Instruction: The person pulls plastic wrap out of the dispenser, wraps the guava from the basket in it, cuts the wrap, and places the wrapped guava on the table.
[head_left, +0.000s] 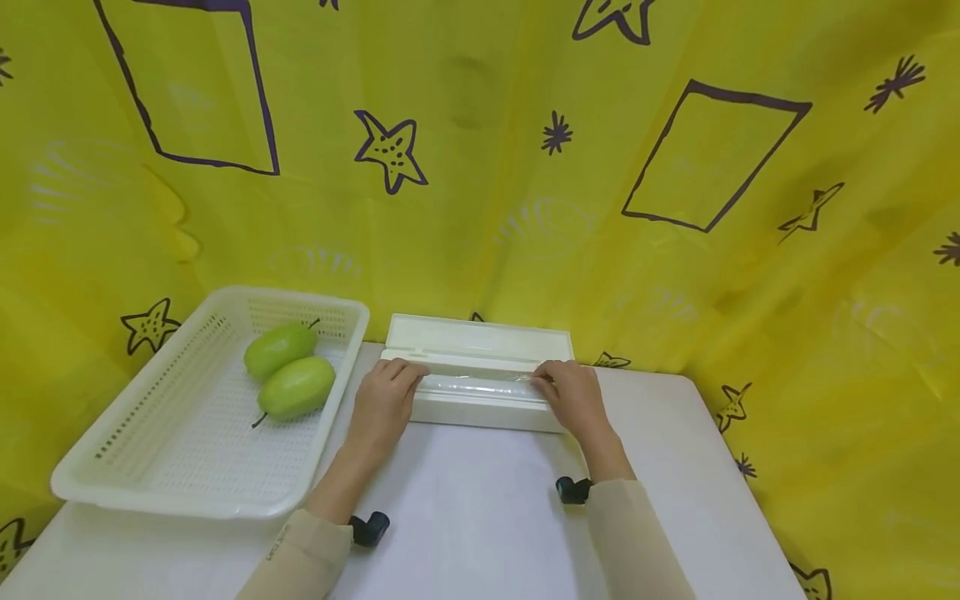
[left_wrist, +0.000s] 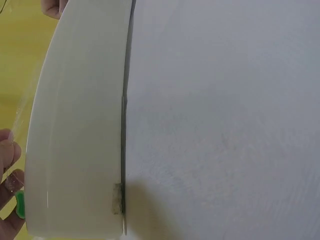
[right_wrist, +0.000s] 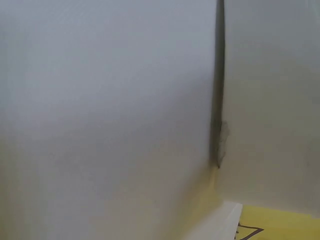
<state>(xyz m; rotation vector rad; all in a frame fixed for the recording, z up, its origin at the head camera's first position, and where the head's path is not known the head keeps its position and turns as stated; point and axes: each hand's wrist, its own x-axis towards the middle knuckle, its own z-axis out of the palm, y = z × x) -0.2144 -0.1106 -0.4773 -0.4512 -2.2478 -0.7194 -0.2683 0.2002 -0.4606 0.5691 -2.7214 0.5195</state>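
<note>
A white cling film dispenser box point(head_left: 487, 413) stands on the table with its lid point(head_left: 480, 336) raised at the back. Clear cling film point(head_left: 480, 386) stretches across its opening. My left hand point(head_left: 382, 402) pinches the film near the box's left end, thumb against the fingers. Near the right end, my right hand point(head_left: 576, 400) pinches the film's other side. In the left wrist view, the film point(left_wrist: 21, 107) rises above the box wall point(left_wrist: 75, 120) to my left fingers point(left_wrist: 7, 152), beside a small green piece point(left_wrist: 20, 204). The right wrist view shows only the box's front point(right_wrist: 270, 110) and the table.
A white plastic basket point(head_left: 187, 505) stands left of the box, close to my left forearm. Two green mango-like fruits point(head_left: 297, 388) with stems lie inside it. Behind the white table point(head_left: 480, 517) hangs a yellow patterned curtain point(head_left: 465, 233). Black wrist cameras point(head_left: 370, 529) jut inward from both sleeves.
</note>
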